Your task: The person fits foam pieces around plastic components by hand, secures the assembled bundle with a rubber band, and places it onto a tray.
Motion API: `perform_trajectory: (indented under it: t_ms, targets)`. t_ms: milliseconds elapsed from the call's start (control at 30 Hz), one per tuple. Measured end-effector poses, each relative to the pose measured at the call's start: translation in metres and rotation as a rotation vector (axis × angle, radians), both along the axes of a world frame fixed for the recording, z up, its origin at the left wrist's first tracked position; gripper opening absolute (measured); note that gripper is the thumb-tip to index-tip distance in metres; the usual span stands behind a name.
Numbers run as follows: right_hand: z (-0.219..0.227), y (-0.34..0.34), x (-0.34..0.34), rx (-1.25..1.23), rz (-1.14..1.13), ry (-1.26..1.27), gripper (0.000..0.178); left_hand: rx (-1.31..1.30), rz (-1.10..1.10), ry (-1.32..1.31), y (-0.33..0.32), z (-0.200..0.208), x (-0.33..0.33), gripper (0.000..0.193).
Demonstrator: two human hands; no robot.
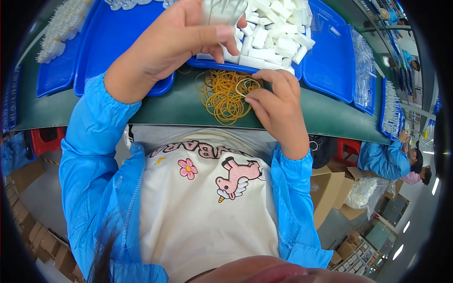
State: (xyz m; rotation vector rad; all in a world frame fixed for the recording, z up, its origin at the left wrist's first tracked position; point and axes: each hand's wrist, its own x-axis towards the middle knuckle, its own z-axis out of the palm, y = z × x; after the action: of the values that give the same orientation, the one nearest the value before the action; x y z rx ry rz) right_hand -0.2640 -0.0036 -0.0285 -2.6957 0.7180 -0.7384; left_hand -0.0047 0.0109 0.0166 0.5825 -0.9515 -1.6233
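My left hand (191, 37) is raised over the front of a blue tray, its fingers around a bundle of clear plastic pieces (223, 10). That bundle is partly cut off by the top of the view, so its exact kind is unclear. Lower and to the right, my right hand (278, 96) pinches a pale rubber band (239, 87) between thumb and forefinger. The band lies at the right side of a loose heap of yellow-brown rubber bands (219, 101) on the green table (184, 108).
White foam-like blocks (266, 40) fill the middle tray. Blue trays stand to the left (106, 37) and right (328, 70), with clear plastic parts (363, 70) beyond. Clustered whitish parts (63, 30) lie far left. A co-worker in a blue jacket (384, 160) sits at the right.
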Motion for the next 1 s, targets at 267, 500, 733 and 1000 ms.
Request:
perform_trajectory:
  t_ms: [267,500,733,1000]
  targets:
    - [0.012,-0.001,-0.003,0.172,-0.083,-0.481,0.01,-0.302,0.003,-0.498,0.017,-0.005,-0.012,0.039]
    - [0.026,0.005,0.009,0.349,-0.001,-0.54,0.005,-0.023,-0.338,-0.399,0.054,0.003,-0.036,0.05]
    - [0.013,0.001,-0.005,1.681,0.66,-1.112,0.02,0.045,-0.487,-0.27,0.073,-0.007,-0.048,0.041]
    - [0.072,0.036,0.005,1.146,0.409,-0.251,0.008,-0.28,-0.425,-0.667,0.082,-0.04,-0.06,0.044]
